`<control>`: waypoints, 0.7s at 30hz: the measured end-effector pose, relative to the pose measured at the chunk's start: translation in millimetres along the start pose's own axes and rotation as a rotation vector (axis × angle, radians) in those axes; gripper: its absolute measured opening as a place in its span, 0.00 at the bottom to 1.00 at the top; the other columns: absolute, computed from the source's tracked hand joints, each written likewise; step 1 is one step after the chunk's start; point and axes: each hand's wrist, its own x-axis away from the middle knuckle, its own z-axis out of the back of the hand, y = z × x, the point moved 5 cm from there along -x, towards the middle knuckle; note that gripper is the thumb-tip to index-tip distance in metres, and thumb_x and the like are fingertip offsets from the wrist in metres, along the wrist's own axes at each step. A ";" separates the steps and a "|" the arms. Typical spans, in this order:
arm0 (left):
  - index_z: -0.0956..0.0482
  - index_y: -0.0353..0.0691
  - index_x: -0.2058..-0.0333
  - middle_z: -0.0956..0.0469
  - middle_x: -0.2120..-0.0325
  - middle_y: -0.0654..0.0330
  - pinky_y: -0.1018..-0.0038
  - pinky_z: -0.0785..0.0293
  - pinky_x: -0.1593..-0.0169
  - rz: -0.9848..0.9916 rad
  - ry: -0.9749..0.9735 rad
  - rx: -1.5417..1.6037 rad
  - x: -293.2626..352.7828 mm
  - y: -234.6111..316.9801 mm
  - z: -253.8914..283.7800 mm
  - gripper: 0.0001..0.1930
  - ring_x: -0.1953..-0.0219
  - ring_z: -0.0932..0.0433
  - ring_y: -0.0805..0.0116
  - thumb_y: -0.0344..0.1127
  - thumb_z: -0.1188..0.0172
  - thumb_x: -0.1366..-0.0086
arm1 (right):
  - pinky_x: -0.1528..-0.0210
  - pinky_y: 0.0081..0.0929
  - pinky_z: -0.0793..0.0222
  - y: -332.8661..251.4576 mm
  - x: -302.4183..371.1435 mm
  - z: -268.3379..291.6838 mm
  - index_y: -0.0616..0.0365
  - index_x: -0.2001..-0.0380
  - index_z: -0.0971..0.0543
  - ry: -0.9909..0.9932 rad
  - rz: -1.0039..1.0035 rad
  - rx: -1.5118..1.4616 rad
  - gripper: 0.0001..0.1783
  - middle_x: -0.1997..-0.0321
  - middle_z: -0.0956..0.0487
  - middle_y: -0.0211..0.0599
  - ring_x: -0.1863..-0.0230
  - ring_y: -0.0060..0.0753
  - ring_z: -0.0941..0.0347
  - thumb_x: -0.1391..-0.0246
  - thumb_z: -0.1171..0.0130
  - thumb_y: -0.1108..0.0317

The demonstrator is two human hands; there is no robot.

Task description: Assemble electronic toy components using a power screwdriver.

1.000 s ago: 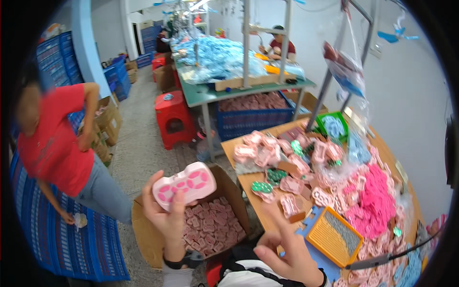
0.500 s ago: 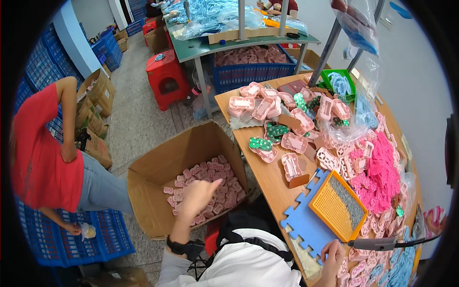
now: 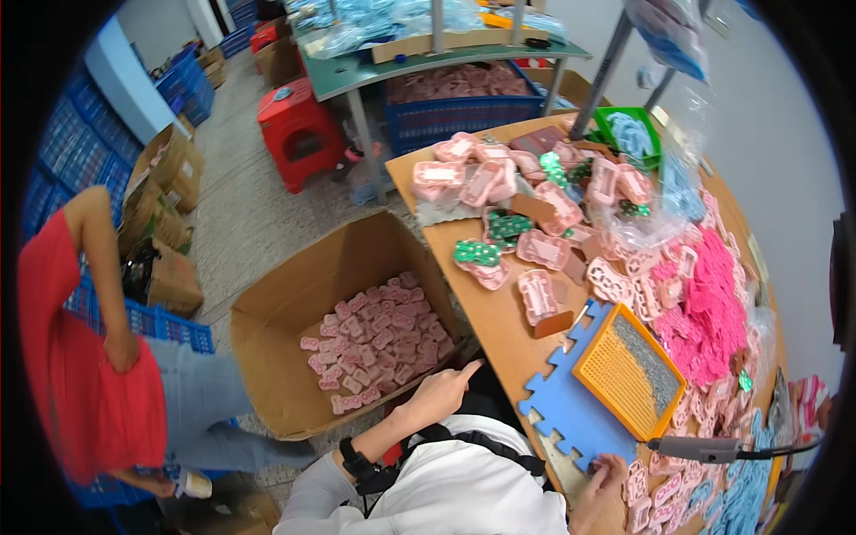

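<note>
Your left hand (image 3: 439, 394) has one finger stuck out toward the edge of the wooden desk (image 3: 486, 339); I see nothing in it, but I can't tell how far open the rest is. Your right hand (image 3: 606, 481) is low by the bottom corner of the blue mat (image 3: 566, 406), fingers loosely bent with a gap by the thumb, and it looks empty. The small pink pieces (image 3: 382, 337) lie in a pile inside the cardboard box (image 3: 308, 294), just past your left hand, and I think those are the done ones, since they look whole. Lots of loose bits look left: pink shells (image 3: 437, 176), shiny green bits (image 3: 479, 254), flat brown bits (image 3: 551, 325) and a big heap of bright pink shapes (image 3: 709, 312). I can't count them. On the mat sits an orange tray (image 3: 617, 374) with grey grains (image 3: 649, 357) along one side. Light blue strips (image 3: 749, 486) lie at the bottom right of your desk, and a green bin (image 3: 655, 159) with blue bits (image 3: 629, 134) is at the back. Past it all there is a green desk (image 3: 357, 78) with a blue crate (image 3: 464, 120) of pink bits under it, a red stool (image 3: 299, 147) and a grey floor (image 3: 227, 169). At your left stands a person in a red top (image 3: 107, 392).
</note>
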 end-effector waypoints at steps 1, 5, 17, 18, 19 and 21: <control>0.37 0.36 0.46 0.23 0.73 0.46 0.58 0.25 0.65 -0.056 0.036 0.027 0.4 2.4 -3.4 0.23 0.69 0.22 0.48 0.24 0.54 0.43 | 0.61 0.21 0.36 -2.5 0.5 -2.8 0.63 0.56 0.34 0.025 -0.008 0.007 0.10 0.64 0.29 0.38 0.66 0.25 0.32 0.39 0.62 0.78; 0.35 0.35 0.48 0.24 0.69 0.44 0.57 0.27 0.63 -0.114 0.079 -0.029 2.3 2.6 -7.7 0.20 0.65 0.24 0.47 0.26 0.53 0.41 | 0.61 0.24 0.33 -2.7 6.2 -10.6 0.65 0.65 0.28 0.033 0.017 0.044 0.07 0.68 0.27 0.40 0.66 0.31 0.29 0.47 0.53 0.83; 0.29 0.37 0.54 0.24 0.67 0.47 0.60 0.27 0.61 -0.181 -0.132 -0.184 -8.1 1.2 13.2 0.16 0.62 0.25 0.48 0.37 0.46 0.39 | 0.65 0.31 0.33 -5.9 10.3 6.6 0.63 0.69 0.27 0.046 0.144 0.010 0.09 0.70 0.26 0.46 0.68 0.42 0.29 0.57 0.46 0.80; 0.29 0.37 0.54 0.24 0.67 0.47 0.60 0.27 0.61 -0.218 -0.149 -0.193 -7.7 1.1 16.5 0.16 0.62 0.25 0.48 0.37 0.46 0.39 | 0.65 0.31 0.33 -4.9 13.3 11.7 0.63 0.69 0.27 0.085 0.132 0.015 0.09 0.70 0.26 0.46 0.68 0.42 0.29 0.57 0.46 0.80; 0.29 0.38 0.55 0.24 0.68 0.47 0.59 0.26 0.62 -0.207 -0.191 -0.251 -7.4 -1.7 18.6 0.16 0.64 0.24 0.47 0.38 0.46 0.39 | 0.66 0.32 0.33 -7.7 16.3 15.1 0.62 0.71 0.27 0.092 0.171 0.015 0.07 0.71 0.26 0.45 0.69 0.42 0.29 0.58 0.44 0.78; 0.27 0.39 0.56 0.23 0.70 0.47 0.57 0.26 0.64 -0.190 -0.301 -0.350 -9.5 -16.0 17.3 0.16 0.67 0.23 0.46 0.42 0.46 0.40 | 0.67 0.33 0.34 -8.9 24.8 25.1 0.61 0.74 0.28 0.137 0.196 0.027 0.06 0.73 0.26 0.45 0.70 0.42 0.29 0.59 0.43 0.77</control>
